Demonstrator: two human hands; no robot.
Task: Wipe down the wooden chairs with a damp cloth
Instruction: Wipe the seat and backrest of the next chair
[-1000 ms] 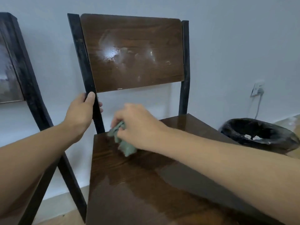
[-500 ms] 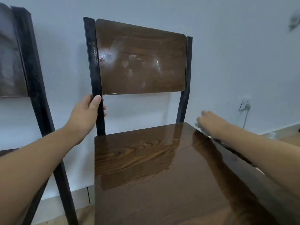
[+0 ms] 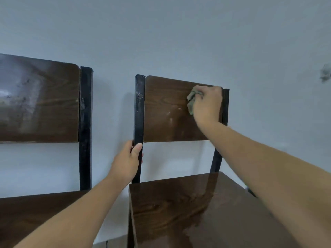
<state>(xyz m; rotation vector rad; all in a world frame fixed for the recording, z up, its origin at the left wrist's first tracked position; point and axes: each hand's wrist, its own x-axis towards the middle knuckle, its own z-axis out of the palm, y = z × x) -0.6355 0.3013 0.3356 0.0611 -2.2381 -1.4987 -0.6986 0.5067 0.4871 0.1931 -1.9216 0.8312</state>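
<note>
A dark wooden chair stands against the wall, with a smudged backrest (image 3: 166,113) and a wet, glossy seat (image 3: 188,208). My right hand (image 3: 207,104) presses a crumpled green cloth (image 3: 192,101) against the upper right of the backrest. My left hand (image 3: 128,161) grips the chair's black metal left post (image 3: 139,111) just below the backrest. A second wooden chair (image 3: 35,99) stands to the left, its backrest dusty and streaked.
A pale wall (image 3: 179,33) runs right behind both chairs. A grey mark (image 3: 325,75) sits on the wall at the far right. The second chair's black post (image 3: 85,122) is close to my left arm.
My right hand has lifted the cloth from the seat's far right edge up onto the backrest. My view has tilted up and left, and the bin and socket are out of sight. The left hand has stayed on the post.
</note>
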